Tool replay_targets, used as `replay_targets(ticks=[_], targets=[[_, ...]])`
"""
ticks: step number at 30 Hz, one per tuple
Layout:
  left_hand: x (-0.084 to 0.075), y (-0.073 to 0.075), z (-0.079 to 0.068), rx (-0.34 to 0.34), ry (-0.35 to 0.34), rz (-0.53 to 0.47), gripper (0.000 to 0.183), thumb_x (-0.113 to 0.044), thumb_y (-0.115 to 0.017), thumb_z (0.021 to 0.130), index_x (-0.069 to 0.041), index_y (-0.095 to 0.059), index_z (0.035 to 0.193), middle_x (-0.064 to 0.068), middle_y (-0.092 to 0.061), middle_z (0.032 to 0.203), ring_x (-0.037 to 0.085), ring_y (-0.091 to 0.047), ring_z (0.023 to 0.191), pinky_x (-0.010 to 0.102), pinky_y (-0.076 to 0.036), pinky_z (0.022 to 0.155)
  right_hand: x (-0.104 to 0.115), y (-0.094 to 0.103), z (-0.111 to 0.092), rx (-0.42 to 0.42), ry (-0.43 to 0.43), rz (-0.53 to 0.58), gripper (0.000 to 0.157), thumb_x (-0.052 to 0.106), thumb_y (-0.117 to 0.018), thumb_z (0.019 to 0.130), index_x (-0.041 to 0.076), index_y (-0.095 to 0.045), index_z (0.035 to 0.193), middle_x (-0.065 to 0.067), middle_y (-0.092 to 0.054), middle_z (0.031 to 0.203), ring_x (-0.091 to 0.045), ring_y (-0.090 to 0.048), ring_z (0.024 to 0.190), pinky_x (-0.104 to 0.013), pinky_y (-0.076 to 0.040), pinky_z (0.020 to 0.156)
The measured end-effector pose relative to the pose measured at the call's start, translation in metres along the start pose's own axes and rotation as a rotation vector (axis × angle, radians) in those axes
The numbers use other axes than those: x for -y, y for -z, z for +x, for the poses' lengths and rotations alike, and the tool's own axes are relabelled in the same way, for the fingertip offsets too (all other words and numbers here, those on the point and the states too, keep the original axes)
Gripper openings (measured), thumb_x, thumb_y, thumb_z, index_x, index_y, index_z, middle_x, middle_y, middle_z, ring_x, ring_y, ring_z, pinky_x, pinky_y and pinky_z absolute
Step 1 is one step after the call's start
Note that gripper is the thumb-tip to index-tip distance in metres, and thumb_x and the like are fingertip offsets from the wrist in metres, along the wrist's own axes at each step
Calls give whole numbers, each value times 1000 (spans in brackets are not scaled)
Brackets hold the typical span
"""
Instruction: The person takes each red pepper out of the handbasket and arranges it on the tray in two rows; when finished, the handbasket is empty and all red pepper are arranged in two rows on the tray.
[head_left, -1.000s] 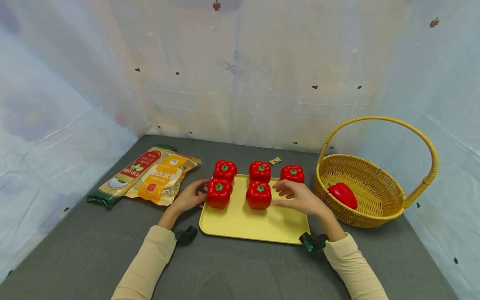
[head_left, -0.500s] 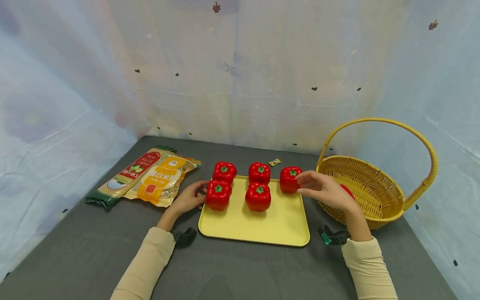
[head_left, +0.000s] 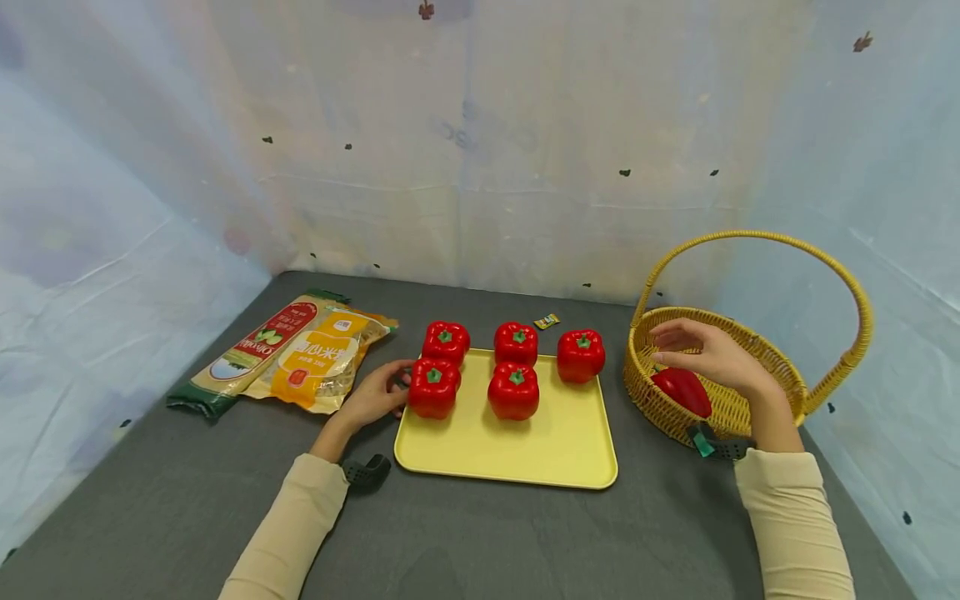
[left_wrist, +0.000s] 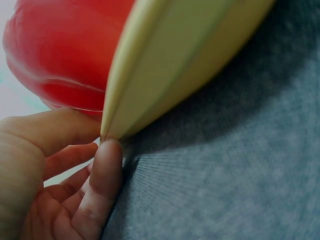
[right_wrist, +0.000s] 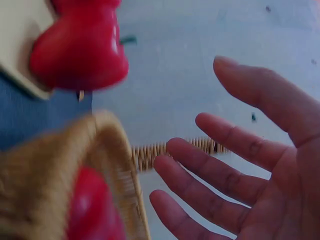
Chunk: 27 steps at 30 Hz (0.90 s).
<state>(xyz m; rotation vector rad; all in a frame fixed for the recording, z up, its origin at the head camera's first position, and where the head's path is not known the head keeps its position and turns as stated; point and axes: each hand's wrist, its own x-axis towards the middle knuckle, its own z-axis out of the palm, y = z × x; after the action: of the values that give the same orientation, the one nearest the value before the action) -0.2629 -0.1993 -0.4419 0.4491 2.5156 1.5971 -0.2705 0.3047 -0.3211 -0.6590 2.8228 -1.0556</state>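
Observation:
In the head view, my left hand (head_left: 373, 393) is at the left edge of the yellow tray (head_left: 517, 454). The left wrist view has its thumb and index finger pinching the tray's rim, close to a red bell pepper (left_wrist: 60, 45). Several red bell peppers stand on the tray, stems up, including one at the far right corner (head_left: 580, 357). My right hand (head_left: 708, 354), fingers spread and holding nothing, hovers over the wicker basket (head_left: 639, 379). Below it, one red bell pepper (head_left: 686, 395) lies on its side in the basket.
Two food packages, a green-and-red one (head_left: 262, 342) and an orange one (head_left: 318, 358), lie left of the tray. Behind it is a small yellow packet (head_left: 547, 321). The basket's tall handle (head_left: 750, 234) arches up at the right. A pale curtain (head_left: 525, 167) surrounds the grey table (head_left: 480, 533).
My right hand has left the far right pepper, which now stands on the tray's corner, and has moved right over the basket. The left hand has stayed at the tray's edge.

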Motion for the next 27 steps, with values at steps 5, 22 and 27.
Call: replay_targets(ticks=[5,22,27], targets=[[-24,1,-10,11,20,7,52,-2,-58,89,7,-38,136,22,-51,106,27,-57,71,36,-55,59,-16,17,-2,23,-52,27,44,30,-61,91,7,-50,127,-14,-54,123,-7,-54,103,-22,-47,82],[12,-1,5,-10,16,-6,52,-4,-59,89,1,-40,137,18,-51,105,22,-56,67,33,-54,56,-68,37,-1,80,-171,306,53,25,-53,96,0,-34,138,7,-45,124,3,-53,105,-22,-49,87],[11,-1,5,-16,20,3,52,-4,-60,88,1,-41,136,17,-52,105,21,-56,66,33,-54,56,-82,33,-1,117,-185,366,44,22,-50,97,6,-37,136,14,-48,119,1,-54,106,-30,-49,89]])
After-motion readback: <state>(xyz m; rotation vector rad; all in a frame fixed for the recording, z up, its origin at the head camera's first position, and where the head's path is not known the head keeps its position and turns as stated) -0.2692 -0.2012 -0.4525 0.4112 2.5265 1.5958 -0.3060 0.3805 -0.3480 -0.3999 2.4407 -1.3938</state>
